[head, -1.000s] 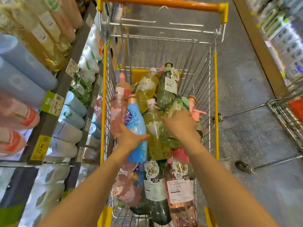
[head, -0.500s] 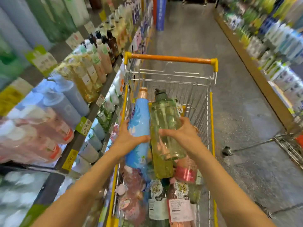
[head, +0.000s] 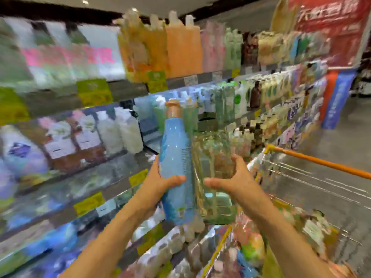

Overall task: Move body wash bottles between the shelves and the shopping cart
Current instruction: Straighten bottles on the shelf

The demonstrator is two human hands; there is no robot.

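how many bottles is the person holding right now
2. A blue bottle in the left hand and a clear greenish bottle in the right hand, side by side, upright, in front of the shelves.

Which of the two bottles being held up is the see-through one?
The clear greenish bottle in the right hand. The blue bottle in the left hand is solid-coloured.

Two hands are seen, the left hand (head: 160,183) and the right hand (head: 234,181), along with two held bottles, one blue bottle (head: 176,157) and one clear green bottle (head: 212,157), and one shopping cart (head: 313,163); blurred shelf bottles cannot be counted.
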